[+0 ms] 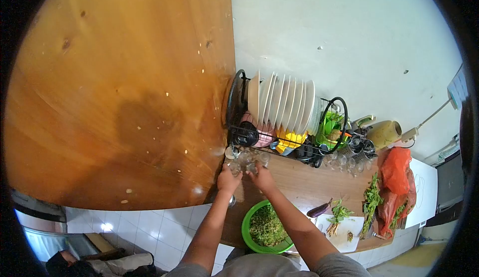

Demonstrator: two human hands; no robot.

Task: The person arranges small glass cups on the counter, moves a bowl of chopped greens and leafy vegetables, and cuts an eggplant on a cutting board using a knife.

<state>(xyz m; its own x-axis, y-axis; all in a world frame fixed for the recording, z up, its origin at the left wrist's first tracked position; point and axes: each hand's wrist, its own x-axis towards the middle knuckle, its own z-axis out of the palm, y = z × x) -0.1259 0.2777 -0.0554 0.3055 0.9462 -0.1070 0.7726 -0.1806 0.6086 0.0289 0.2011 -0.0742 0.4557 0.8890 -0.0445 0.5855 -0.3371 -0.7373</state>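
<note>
Both arms stretch forward to a cluster of clear drinking glasses [245, 156] at the table's back left corner, by the wooden panel. My left hand [228, 180] is closed around a clear glass [234, 167]. Close beside it, my right hand [262, 178] grips another glass [252, 167]. The fingers are small and partly hidden in this view. Just behind the glasses stands a black dish rack [279, 146] with several white plates [283, 102] upright in it. Below my right forearm, a green basin [248, 225] holds chopped greens [268, 227].
An eggplant [319, 209] lies beside a white cutting board [352, 227] with leafy stems [340, 213]. Farther right are more glasses [348, 164], a red plastic bag [397, 169] and a yellowish jug [385, 134]. The tall wooden panel [124, 77] borders the left side.
</note>
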